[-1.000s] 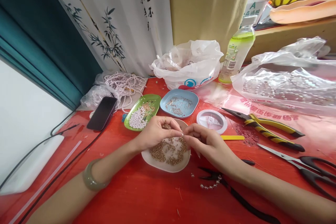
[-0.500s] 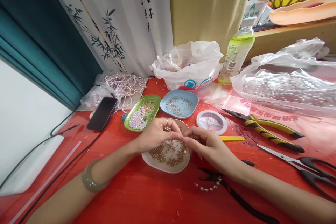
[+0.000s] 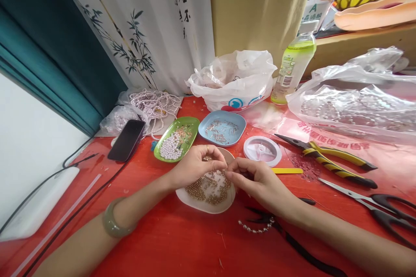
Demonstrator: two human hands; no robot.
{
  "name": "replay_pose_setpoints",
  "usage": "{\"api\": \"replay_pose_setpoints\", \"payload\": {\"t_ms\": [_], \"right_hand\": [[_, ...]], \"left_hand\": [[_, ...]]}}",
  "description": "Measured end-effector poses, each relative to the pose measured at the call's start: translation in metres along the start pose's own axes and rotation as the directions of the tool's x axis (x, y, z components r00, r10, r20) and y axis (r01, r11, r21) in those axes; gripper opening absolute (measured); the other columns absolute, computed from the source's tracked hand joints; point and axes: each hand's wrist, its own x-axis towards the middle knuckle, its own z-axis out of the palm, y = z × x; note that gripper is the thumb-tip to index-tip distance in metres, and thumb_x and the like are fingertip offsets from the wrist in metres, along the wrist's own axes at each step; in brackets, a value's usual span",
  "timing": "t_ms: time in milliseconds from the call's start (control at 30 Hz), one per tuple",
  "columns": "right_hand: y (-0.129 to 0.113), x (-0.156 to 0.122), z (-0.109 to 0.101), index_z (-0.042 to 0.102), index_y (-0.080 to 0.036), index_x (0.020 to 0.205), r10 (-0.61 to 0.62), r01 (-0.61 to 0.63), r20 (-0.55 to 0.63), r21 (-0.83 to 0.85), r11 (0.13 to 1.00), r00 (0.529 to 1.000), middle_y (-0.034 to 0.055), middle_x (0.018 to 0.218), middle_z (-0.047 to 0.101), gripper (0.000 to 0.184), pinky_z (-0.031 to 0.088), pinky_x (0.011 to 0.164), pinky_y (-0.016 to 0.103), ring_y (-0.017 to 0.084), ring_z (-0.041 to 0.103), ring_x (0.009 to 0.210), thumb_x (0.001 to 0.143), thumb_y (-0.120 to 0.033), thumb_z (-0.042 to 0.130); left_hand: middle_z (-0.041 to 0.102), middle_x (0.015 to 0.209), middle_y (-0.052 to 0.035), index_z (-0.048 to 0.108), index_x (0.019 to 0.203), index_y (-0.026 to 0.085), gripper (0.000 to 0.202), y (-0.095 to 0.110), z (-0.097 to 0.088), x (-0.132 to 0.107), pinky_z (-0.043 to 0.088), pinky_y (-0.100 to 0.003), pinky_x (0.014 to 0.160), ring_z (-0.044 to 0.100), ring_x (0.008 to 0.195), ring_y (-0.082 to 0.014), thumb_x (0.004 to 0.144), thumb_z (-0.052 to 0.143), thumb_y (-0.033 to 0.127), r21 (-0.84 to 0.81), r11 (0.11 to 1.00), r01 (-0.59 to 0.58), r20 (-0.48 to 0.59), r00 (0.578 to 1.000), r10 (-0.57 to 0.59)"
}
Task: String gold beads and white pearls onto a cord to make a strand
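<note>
My left hand (image 3: pixel 198 165) and my right hand (image 3: pixel 251 178) meet fingertip to fingertip above a white dish (image 3: pixel 186 202). Both pinch with thumb and forefinger; whatever lies between the tips is too small to make out. Small gold beads (image 3: pixel 196 191) are scattered in the dish, partly covered by my hands. Below my right hand, a short curved string of silvery beads (image 3: pixel 256 229) lies by the jaws of black-handled pliers (image 3: pixel 295 246). Any thread from it to my fingers is too fine to see clearly.
Behind the hands are a green dish (image 3: pixel 159 154) of white and gold beads, a blue dish (image 3: pixel 224 117) of small metal pieces, and a spool (image 3: pixel 261 150). Yellow-black pliers (image 3: pixel 325 156) and scissors (image 3: pixel 364 199) lie right; a phone (image 3: pixel 126 140) lies left.
The fingertips of my two hands have drawn slightly apart. The silvery bead string has shifted a little, its free end reaching farther left.
</note>
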Motion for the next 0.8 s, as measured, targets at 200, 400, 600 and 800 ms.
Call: {"api": "replay_pose_setpoints", "payload": {"t_ms": [200, 400, 600, 800], "right_hand": [[-0.0018, -0.0009, -0.0002, 0.05, -0.016, 0.066, 0.006, -0.006, -0.009, 0.017, 1.0, 1.0, -0.0018, 0.059, 0.046, 0.019, 0.033, 0.05, 0.022, 0.01, 0.04, 0.055, 0.08, -0.026, 0.045], [-0.0016, -0.0008, 0.0002, 0.052, -0.016, 0.067, 0.03, -0.029, -0.02, 0.019, 0.999, 0.999, -0.0022, 0.058, 0.045, 0.02, 0.031, 0.048, 0.021, 0.009, 0.039, 0.052, 0.08, -0.03, 0.046], [-0.0009, -0.0001, 0.0005, 0.052, -0.016, 0.064, 0.015, -0.015, -0.014, -0.008, 1.0, 1.0, -0.0023, 0.057, 0.046, 0.02, 0.032, 0.049, 0.021, 0.01, 0.04, 0.053, 0.08, -0.027, 0.046], [-0.0034, -0.0003, 0.001, 0.053, -0.016, 0.064, 0.037, -0.037, -0.012, -0.026, 0.999, 0.999, -0.0018, 0.058, 0.047, 0.022, 0.032, 0.048, 0.021, 0.01, 0.041, 0.053, 0.08, -0.029, 0.046]], "left_hand": [[0.059, 0.072, -0.0006, 0.057, 0.077, 0.014, 0.012, -0.0037, -0.0014, 0.0023, 0.043, -0.024, 0.065, 0.054, 0.067, -0.01, 0.078, 0.054, 0.026, 0.012, 1.0, -0.014, -0.013, 1.0, 0.015], [0.063, 0.084, -0.0035, 0.062, 0.08, 0.014, 0.01, -0.0063, -0.0004, 0.0035, 0.044, -0.027, 0.072, 0.057, 0.079, -0.0142, 0.074, 0.057, 0.02, 0.248, 0.968, -0.027, 0.043, 0.999, 0.017], [0.06, 0.084, -0.0015, 0.062, 0.08, 0.016, 0.009, -0.0087, 0.0003, 0.0031, 0.042, -0.026, 0.071, 0.054, 0.078, -0.0142, 0.071, 0.06, 0.016, 0.473, 0.871, -0.131, 0.194, 0.98, 0.042], [0.057, 0.081, -0.0005, 0.061, 0.075, 0.017, 0.005, -0.0064, -0.0012, -0.0005, 0.04, -0.025, 0.07, 0.052, 0.079, -0.0138, 0.073, 0.058, 0.014, 0.607, 0.768, -0.204, 0.243, 0.968, 0.065]]}}
